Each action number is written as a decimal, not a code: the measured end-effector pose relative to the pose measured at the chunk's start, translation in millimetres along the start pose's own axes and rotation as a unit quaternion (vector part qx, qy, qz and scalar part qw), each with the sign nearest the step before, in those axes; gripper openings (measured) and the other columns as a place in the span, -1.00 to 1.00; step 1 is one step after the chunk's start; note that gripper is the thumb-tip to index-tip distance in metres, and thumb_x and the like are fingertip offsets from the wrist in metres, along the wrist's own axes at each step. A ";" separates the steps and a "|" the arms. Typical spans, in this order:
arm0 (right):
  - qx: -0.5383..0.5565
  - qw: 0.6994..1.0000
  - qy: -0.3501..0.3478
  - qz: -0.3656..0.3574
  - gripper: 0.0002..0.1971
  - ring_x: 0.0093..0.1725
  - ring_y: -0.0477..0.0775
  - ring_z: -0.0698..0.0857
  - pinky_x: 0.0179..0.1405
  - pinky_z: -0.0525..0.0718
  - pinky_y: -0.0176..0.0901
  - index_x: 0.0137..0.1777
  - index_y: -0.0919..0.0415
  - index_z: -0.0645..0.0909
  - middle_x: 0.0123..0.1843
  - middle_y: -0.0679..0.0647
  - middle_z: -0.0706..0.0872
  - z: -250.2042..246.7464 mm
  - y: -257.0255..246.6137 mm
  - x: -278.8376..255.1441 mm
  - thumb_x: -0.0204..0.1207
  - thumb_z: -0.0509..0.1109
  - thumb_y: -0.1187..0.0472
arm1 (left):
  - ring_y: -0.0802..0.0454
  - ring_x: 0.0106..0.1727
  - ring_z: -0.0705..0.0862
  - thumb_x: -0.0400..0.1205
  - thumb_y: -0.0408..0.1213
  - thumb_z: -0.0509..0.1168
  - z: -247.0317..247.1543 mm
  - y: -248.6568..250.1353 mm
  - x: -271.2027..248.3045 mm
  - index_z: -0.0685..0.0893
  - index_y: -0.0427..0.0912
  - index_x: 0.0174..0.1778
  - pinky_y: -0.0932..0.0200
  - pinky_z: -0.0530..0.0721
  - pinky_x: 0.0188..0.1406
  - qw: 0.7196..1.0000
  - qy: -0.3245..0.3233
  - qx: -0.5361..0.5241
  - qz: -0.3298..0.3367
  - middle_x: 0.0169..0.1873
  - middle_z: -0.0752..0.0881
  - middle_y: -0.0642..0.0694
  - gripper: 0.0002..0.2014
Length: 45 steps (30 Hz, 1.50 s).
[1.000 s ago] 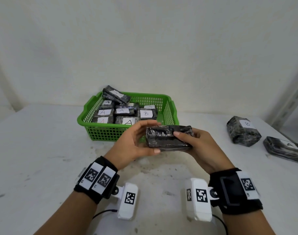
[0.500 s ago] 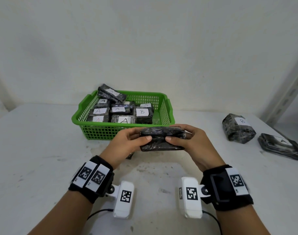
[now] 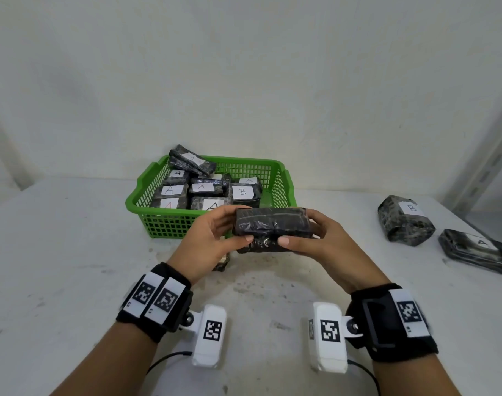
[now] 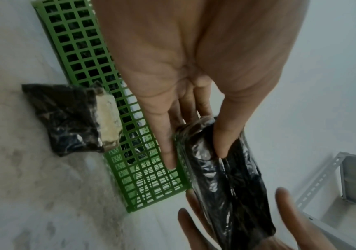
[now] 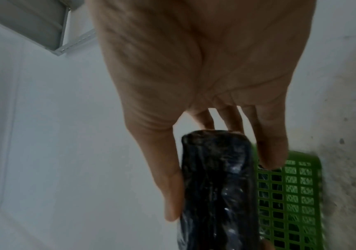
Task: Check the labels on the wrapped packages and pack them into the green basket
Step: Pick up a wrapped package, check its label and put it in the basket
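Note:
A black wrapped package (image 3: 271,227) is held up in front of the green basket (image 3: 170,222), one end in each hand. My left hand (image 3: 215,235) pinches its left end with thumb in front and fingers behind (image 4: 224,135). At the other end my right hand (image 3: 315,238) grips the same package (image 5: 217,177). No label shows on the face turned toward me. The basket holds several black packages with white labels A and B (image 3: 242,191).
Two more wrapped packages lie on the white table at the right: a bulky one labelled B (image 3: 405,220) and a flat one labelled A (image 3: 475,250). Another dark package (image 4: 70,116) rests on the table by the basket's front wall, under my left hand. A metal rack (image 3: 489,167) stands far right.
Both hands have turned the package over between them, so a different side faces me, and kept it at about the same place before the basket. The head view has shifted slightly.

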State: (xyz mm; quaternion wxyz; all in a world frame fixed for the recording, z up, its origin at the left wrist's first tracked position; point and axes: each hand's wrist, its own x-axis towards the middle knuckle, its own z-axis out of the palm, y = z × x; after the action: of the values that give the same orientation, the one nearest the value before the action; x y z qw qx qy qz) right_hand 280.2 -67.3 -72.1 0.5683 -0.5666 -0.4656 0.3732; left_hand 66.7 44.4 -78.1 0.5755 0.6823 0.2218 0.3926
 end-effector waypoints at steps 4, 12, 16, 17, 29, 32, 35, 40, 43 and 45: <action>0.069 0.997 0.002 0.043 -0.37 0.14 0.14 0.87 0.12 0.86 0.00 0.31 0.27 0.77 0.20 0.25 0.88 2.0 -1.2 0.4 0.28 0.72 -0.04 | -0.07 0.33 0.71 0.38 -0.72 0.51 1.0 -0.9 0.1 0.65 -0.23 0.29 0.13 0.68 0.32 0.999 -0.021 0.008 0.033 0.21 0.79 -0.15 -0.42; 0.075 0.996 0.048 -0.003 -0.40 0.17 0.28 0.88 0.25 0.81 0.20 0.29 0.26 0.78 0.16 0.22 0.90 -2.0 0.6 1.4 0.23 0.70 0.07 | -0.15 0.33 0.73 0.42 -0.22 0.62 6.8 1.9 -2.7 0.61 -0.23 0.40 -0.02 0.72 0.27 0.992 -0.053 -0.077 -0.082 0.26 0.77 -0.18 -0.38; 0.081 0.996 0.034 0.005 -0.44 0.17 0.23 0.88 0.19 0.83 0.10 0.30 0.28 0.78 0.16 0.21 0.90 -0.5 -0.3 1.4 0.29 0.68 0.07 | -0.07 0.23 0.79 0.53 -0.39 0.49 7.0 2.5 -0.8 0.69 -0.24 0.31 0.27 0.75 0.09 0.998 -0.018 -0.015 -0.053 0.15 0.82 -0.15 -0.59; 0.084 0.996 0.035 0.006 -0.47 0.16 0.22 0.88 0.16 0.83 0.07 0.29 0.30 0.79 0.16 0.23 0.90 0.9 -0.6 1.2 0.33 0.67 0.09 | -0.06 0.24 0.78 0.52 -0.39 0.50 5.1 1.4 -0.6 0.68 -0.23 0.33 0.25 0.74 0.13 0.998 -0.025 -0.016 -0.053 0.16 0.82 -0.15 -0.57; 0.042 0.999 0.019 -0.021 -0.38 0.24 0.16 0.87 0.30 0.81 0.11 0.33 0.25 0.76 0.19 0.15 0.90 2.5 0.8 -0.3 0.22 0.74 0.20 | -0.23 0.30 0.75 0.36 -0.12 0.60 3.4 -2.8 0.5 0.73 -0.22 0.30 -0.11 0.63 0.36 0.991 -0.017 -0.103 -0.082 0.22 0.79 -0.26 -0.41; 0.041 0.999 0.021 -0.021 -0.38 0.23 0.19 0.87 0.32 0.80 0.20 0.32 0.24 0.77 0.20 0.16 0.90 3.5 2.2 0.8 0.20 0.78 0.21 | -0.18 0.21 0.79 0.34 -0.22 0.66 3.2 1.0 -0.4 0.76 -0.20 0.23 -0.03 0.73 0.26 0.997 -0.008 -0.054 -0.060 0.10 0.84 -0.19 -0.47; 0.038 0.999 0.022 -0.027 -0.40 0.22 0.21 0.87 0.28 0.81 0.20 0.31 0.20 0.78 0.19 0.16 0.90 4.2 1.5 1.3 0.24 0.80 0.15 | -0.05 0.16 0.82 0.34 -0.32 0.55 4.0 5.5 -1.5 0.72 -0.20 0.28 0.14 0.79 0.11 0.998 -0.022 -0.046 -0.048 0.12 0.84 -0.15 -0.47; 0.027 0.998 0.020 -0.053 -0.32 0.25 0.01 0.85 0.18 0.83 -0.09 0.42 0.13 0.72 0.26 0.04 0.88 4.7 -3.9 -2.0 0.24 0.75 0.19 | -0.05 0.22 0.79 0.32 -0.50 0.61 2.1 7.7 -2.4 0.72 -0.16 0.26 0.07 0.76 0.18 1.000 -0.017 -0.024 -0.008 0.14 0.83 -0.13 -0.44; 0.036 0.999 -0.008 -0.021 -0.30 0.29 -0.01 0.83 0.22 0.81 -0.12 0.44 0.10 0.71 0.32 0.03 0.85 4.9 -4.0 -1.7 0.28 0.82 0.04 | -0.05 0.26 0.75 0.28 -0.63 0.62 0.6 7.3 -2.0 0.69 -0.17 0.24 0.08 0.75 0.20 0.999 -0.019 -0.016 0.027 0.17 0.80 -0.13 -0.38; 0.078 0.997 -0.012 0.018 -0.39 0.24 0.10 0.85 0.21 0.82 0.02 0.37 0.20 0.74 0.25 0.15 0.88 6.0 -6.6 -2.3 0.37 0.76 -0.02 | -0.09 0.31 0.72 0.28 -0.65 0.61 2.6 7.5 -3.0 0.65 -0.25 0.28 0.09 0.75 0.19 0.998 -0.039 -0.017 0.037 0.22 0.76 -0.17 -0.36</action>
State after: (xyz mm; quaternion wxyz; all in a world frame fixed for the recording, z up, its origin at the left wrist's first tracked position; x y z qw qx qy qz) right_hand 273.1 -68.3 -66.3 0.5988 -0.5241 -0.4315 0.4249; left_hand 65.8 38.8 -71.9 0.5801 0.6950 0.1676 0.3903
